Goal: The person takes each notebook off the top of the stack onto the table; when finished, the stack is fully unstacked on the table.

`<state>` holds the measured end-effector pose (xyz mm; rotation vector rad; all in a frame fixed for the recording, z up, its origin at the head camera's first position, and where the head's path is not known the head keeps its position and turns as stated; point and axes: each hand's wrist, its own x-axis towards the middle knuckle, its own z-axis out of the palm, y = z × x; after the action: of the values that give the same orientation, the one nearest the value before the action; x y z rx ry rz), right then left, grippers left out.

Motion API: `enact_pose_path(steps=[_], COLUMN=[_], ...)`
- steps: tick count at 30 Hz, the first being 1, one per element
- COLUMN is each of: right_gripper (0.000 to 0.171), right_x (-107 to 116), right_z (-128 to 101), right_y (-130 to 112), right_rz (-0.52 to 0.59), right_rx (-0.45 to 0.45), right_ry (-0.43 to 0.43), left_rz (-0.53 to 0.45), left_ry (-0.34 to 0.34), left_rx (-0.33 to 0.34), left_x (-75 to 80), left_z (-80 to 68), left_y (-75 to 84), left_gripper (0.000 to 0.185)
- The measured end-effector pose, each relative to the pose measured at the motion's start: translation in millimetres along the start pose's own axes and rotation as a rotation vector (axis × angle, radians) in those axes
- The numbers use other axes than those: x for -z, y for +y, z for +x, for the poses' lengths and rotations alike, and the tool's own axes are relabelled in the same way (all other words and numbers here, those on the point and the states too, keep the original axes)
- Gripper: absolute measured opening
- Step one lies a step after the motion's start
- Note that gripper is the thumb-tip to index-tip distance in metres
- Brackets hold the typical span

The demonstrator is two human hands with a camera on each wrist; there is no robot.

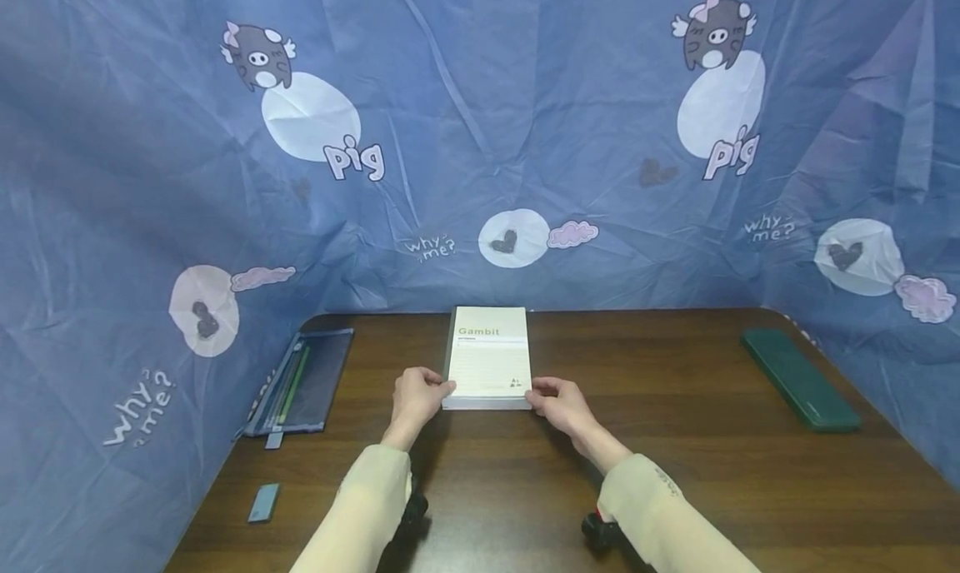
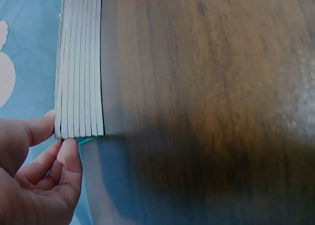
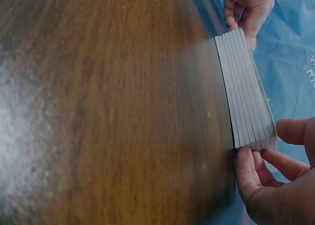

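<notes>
— How is it held?
— The left hand and right hand each pinch a near corner of the book, which lies flat mid-table.
— Room around it?
— Bare table on both sides; the mesh pouch and green case sit well apart.

"Gambit" was printed in olive letters at the top of the book cover; the smaller print beneath couldn't be read. On the blue backdrop cloth, "pig" was seen twice, upper left & upper right, and "why? me?" approx. three times: lower left, centre, right.
</notes>
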<state>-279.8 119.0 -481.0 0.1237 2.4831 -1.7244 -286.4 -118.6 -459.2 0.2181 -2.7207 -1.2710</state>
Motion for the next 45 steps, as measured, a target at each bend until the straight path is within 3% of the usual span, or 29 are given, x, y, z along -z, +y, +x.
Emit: enact_pose_path(steps=[15, 25, 32, 45], right_gripper=[0.038, 0.039, 0.039, 0.037], right_x=[3.4, 2.7, 2.1, 0.6], right_z=[-3.0, -3.7, -4.2, -4.9], right_y=[0.6, 3.4, 4.1, 6.3], right_rz=[0.006, -0.032, -0.05, -0.082], right_rx=[-0.01, 0.01, 0.031, 0.07], right_ry=[-0.036, -0.033, -0.026, -0.022], left_rz=[-0.103, -0.283, -0.409, -0.459], left_ry=[0.015, -0.019, 0.015, 0.103], left_rx=[0.126, 0.196, 0.257, 0.332], left_x=[1.9, 20.7, 35.7, 67.5], left_z=[-1.6, 1.9, 5.2, 11.1], left_y=[0.6, -9.1, -19.7, -41.3], left_gripper=[0.024, 0.027, 0.029, 0.034])
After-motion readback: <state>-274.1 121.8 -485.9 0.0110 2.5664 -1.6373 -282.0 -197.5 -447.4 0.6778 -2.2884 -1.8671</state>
